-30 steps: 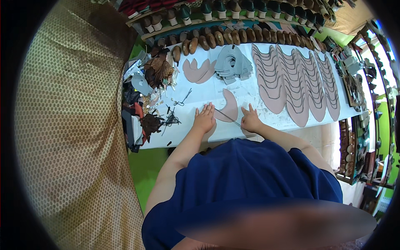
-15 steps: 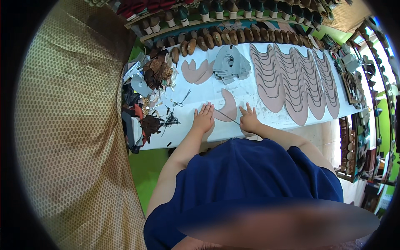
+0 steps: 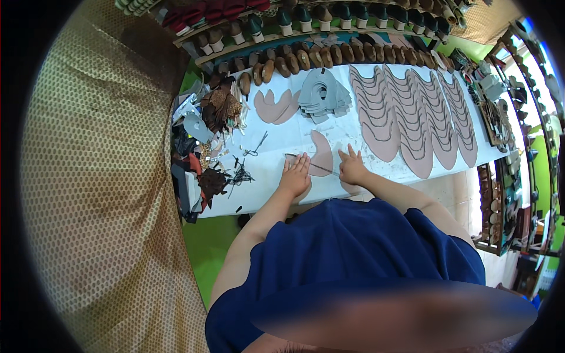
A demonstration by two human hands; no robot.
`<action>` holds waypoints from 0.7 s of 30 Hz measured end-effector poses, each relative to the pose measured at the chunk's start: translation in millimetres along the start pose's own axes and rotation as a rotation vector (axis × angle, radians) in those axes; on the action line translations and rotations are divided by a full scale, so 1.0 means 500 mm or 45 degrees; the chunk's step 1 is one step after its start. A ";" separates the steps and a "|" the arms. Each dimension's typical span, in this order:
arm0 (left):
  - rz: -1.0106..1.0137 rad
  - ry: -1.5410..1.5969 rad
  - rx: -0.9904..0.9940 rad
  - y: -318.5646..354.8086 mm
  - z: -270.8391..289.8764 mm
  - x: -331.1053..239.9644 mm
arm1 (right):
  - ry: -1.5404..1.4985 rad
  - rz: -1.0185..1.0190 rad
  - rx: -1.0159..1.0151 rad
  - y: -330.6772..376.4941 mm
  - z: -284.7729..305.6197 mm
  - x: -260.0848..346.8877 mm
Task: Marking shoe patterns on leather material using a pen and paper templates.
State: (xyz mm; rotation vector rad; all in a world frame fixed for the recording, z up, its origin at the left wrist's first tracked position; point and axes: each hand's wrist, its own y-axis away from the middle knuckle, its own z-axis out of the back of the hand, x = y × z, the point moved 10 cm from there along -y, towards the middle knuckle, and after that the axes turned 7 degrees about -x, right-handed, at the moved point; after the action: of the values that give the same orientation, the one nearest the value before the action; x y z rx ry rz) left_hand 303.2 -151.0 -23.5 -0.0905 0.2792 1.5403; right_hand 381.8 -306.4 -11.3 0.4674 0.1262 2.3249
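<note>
A curved pinkish leather piece [image 3: 321, 154] lies on the white table in front of me, with a thin dark cord [image 3: 323, 169] running across its lower part. My left hand [image 3: 296, 175] rests flat with fingers stretched out, over the cord and the leather's left end; a bit of cord shows beyond its fingertips. My right hand [image 3: 352, 167] is at the cord's right end, two fingers extended and apart, the others folded. Whether those folded fingers pinch the cord is hidden. Beyond lie more pinkish curved pieces [image 3: 276, 109] and a pile of grey cut pieces [image 3: 325, 97].
Overlapping rows of dark-edged pinkish pieces [image 3: 379, 141] cover the table's right. Scraps and a tangle of black cords [image 3: 240, 174] crowd its left. Brown shoe lasts [image 3: 312, 57] line the back, below a shelf of heeled shoe forms [image 3: 285, 22]. A patterned curtain [image 3: 112, 176] hangs at left.
My left hand has slid slightly right and toward me, showing the cord's left end. The right hand stays nearly in place. The view has shifted slightly.
</note>
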 end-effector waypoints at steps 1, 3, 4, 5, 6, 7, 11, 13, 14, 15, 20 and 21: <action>0.001 0.002 0.003 -0.001 0.001 -0.001 | 0.044 0.004 -0.007 -0.010 0.014 -0.006; 0.012 -0.053 0.013 -0.004 0.001 -0.001 | 0.054 0.000 -0.058 -0.036 0.041 -0.022; 0.017 -0.053 0.013 -0.002 -0.001 -0.002 | 0.093 0.011 -0.054 -0.047 0.059 -0.023; 0.030 -0.057 -0.004 0.000 -0.002 -0.002 | 0.131 0.024 -0.051 -0.059 0.076 -0.023; 0.037 -0.063 -0.021 0.001 -0.001 -0.004 | 0.145 0.012 -0.022 -0.070 0.083 -0.027; 0.037 -0.064 -0.021 0.001 -0.002 -0.005 | 0.145 0.012 -0.022 -0.084 0.089 -0.030; 0.051 -0.105 -0.066 0.003 -0.004 -0.005 | 0.282 0.026 0.012 -0.135 0.098 -0.036; 0.064 -0.103 -0.089 0.002 0.002 -0.011 | 0.327 0.043 0.010 -0.160 0.096 -0.038; 0.093 -0.091 -0.110 0.002 0.007 -0.012 | 0.332 0.038 0.011 -0.171 0.095 -0.041; 0.123 -0.079 -0.131 0.002 0.010 -0.012 | 0.338 0.033 0.014 -0.182 0.093 -0.044; 0.146 -0.094 -0.184 -0.004 0.013 -0.017 | 0.358 -0.004 0.014 -0.225 0.083 -0.056; 0.144 -0.107 -0.203 -0.004 0.014 -0.018 | 0.367 -0.008 -0.008 -0.230 0.083 -0.058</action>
State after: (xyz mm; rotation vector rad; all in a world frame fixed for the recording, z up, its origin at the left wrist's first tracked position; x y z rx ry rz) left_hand 306.1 -158.3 -14.7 -0.1370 0.0956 1.6729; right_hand 492.2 -246.4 -7.3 0.1254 0.2579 2.3738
